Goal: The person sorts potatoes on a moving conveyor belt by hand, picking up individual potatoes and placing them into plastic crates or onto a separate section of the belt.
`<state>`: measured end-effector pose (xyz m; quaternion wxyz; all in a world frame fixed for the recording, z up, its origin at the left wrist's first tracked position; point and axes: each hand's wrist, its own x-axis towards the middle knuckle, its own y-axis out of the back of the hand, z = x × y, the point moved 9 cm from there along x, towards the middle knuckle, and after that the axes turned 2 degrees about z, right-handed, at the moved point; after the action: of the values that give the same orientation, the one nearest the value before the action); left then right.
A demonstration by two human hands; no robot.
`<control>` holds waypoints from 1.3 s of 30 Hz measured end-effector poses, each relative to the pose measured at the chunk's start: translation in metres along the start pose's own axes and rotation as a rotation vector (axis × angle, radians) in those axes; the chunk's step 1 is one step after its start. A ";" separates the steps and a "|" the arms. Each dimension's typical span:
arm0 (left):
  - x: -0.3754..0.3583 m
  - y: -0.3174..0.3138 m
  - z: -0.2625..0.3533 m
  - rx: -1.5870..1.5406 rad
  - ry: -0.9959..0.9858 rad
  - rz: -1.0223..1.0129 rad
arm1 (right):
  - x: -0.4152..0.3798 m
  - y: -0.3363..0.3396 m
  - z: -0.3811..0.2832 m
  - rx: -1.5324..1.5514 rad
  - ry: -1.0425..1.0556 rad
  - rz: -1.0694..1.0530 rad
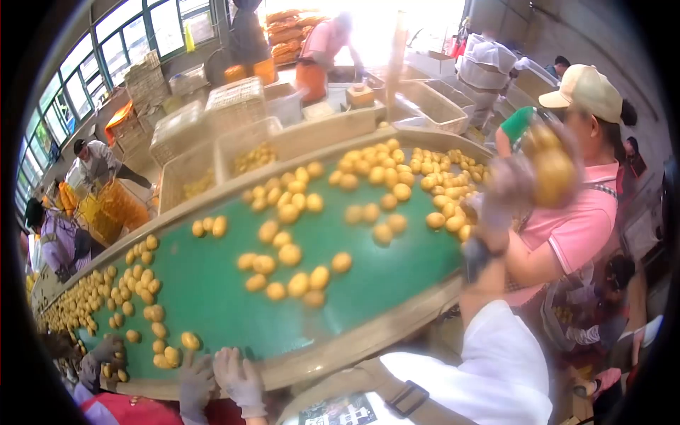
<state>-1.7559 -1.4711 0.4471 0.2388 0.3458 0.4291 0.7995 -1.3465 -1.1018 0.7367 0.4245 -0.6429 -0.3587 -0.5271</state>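
Only one patch of print is showing: a dark printed card (338, 411) below the near edge of the green belt (212, 297), hanging by a strap against the person's chest. Its characters are too small and blurred to read.

Dozens of yellow fruits (290, 255) are lying across the belt, crowding thickest toward its far right end and again along its far left end. Beyond the belt's far rim, pale plastic crates (237, 103) are standing stacked, some holding more fruit. A co-worker in a pink shirt and tan cap (584, 88) is standing just off the belt's right end, filling the space behind the raised arm. At the belt's near left edge, two gloved hands of another worker (219, 379) are resting on the rim, with further people working along the left side.

The person's right hand (506, 191) is hovering above the belt's right end, gloved and smeared by motion, at the end of a white sleeve (496, 361). One yellow fruit (554, 176) is showing right at its fingertips, lifted well clear of the belt. Whether the fingers are closing on it or spreading apart, I cannot tell through the blur. The left hand is staying out of sight.
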 end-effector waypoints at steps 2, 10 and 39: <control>-0.016 0.014 0.002 0.011 -0.022 0.042 | -0.008 -0.026 0.082 -0.190 -0.133 -0.129; -0.018 0.013 0.012 0.060 -0.001 0.020 | -0.228 -0.111 0.191 -0.347 -0.722 -1.165; -0.026 0.077 -0.038 0.074 0.015 -0.050 | -0.271 -0.122 -0.121 0.079 -0.025 -1.471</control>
<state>-1.7741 -1.5485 0.4885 0.2426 0.3373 0.4687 0.7795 -1.5529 -1.1711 0.5007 -0.0200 -0.2264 -0.7205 -0.6551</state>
